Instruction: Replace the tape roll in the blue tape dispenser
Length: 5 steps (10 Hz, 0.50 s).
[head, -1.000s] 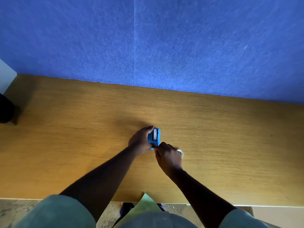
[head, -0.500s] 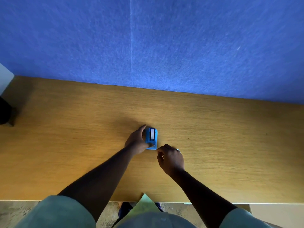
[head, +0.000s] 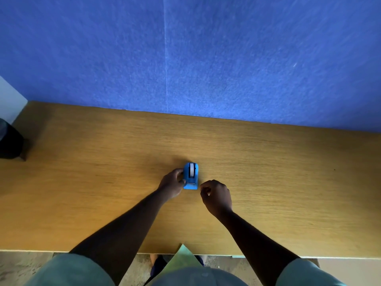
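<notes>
The blue tape dispenser [head: 191,176] stands upright on the wooden table [head: 288,182], near its middle, with its cutter end toward me. A white tape roll [head: 192,169] sits in its slot. My left hand [head: 172,182] grips the dispenser's left side with thumb and fingers. My right hand [head: 216,196] hovers just right of the dispenser's front corner and does not touch it. Its fingers are curled in, thumb against forefinger, and nothing shows in them. The loose tape ring seen earlier beside this hand is hidden.
A blue felt wall [head: 206,58] rises along the table's far edge. A black object [head: 9,141] stands at the far left end. The table's front edge [head: 82,250] runs just ahead of my body, where a green sheet [head: 182,255] pokes up.
My right hand has let go of the dispenser's front and drawn back toward me and to the right. The small white ring beside it is no longer visible. My left hand stays on the dispenser.
</notes>
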Tool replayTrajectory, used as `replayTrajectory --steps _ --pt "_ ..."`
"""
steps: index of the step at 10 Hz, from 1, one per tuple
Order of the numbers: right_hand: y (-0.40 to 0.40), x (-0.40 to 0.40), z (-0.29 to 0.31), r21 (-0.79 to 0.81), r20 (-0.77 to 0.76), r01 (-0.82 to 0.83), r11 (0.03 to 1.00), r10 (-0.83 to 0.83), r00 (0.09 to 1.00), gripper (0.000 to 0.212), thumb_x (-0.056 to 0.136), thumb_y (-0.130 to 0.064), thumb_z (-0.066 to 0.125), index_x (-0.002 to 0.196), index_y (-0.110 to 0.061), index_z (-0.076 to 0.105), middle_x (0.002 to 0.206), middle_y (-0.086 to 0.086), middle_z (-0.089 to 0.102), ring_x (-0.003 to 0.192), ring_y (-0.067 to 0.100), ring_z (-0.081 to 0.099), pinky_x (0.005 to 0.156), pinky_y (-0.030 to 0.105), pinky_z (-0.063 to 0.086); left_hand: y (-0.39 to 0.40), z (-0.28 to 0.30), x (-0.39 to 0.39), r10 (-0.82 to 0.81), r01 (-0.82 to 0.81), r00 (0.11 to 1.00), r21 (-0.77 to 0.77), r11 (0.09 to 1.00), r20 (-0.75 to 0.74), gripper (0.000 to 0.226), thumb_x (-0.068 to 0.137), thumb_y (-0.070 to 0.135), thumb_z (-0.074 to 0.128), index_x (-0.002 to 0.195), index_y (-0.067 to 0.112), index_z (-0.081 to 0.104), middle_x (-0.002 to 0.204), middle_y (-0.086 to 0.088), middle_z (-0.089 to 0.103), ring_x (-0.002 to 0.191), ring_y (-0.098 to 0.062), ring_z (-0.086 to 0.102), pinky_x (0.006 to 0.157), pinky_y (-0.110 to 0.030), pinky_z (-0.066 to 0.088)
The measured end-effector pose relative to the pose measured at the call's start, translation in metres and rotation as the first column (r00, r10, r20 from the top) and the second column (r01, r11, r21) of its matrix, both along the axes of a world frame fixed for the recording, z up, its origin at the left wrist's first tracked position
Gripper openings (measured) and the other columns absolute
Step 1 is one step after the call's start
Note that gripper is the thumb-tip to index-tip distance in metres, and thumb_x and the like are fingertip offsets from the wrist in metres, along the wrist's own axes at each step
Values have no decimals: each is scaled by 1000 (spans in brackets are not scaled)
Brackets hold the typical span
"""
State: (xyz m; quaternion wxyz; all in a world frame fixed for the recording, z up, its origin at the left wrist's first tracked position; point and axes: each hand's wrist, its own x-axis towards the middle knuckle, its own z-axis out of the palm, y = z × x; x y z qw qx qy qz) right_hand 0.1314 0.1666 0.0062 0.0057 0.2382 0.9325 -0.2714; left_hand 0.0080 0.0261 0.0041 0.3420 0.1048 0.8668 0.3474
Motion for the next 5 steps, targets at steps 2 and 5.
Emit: replayTrajectory --steps 2,5 --pt "3 -4 0 -65 -7 28 997 -28 1000 16 92 -12 69 97 -21 80 98 -5 80 78 5 69 65 16 51 -3 2 2 22 -22 1000 -15 1000 11 48 102 17 56 149 19 46 152 -4 52 137 -22 52 106 -34 47" --pt "16 -19 8 -28 29 -13 1000 14 999 32 100 -15 62 130 -23 68 134 -2 70 118 15 67 91 28 55 -13 13 7 -79 52 980 -147 988 -184 49 103 21 49 151 23 42 151 -3 52 120 -21 62 90 -33 54"
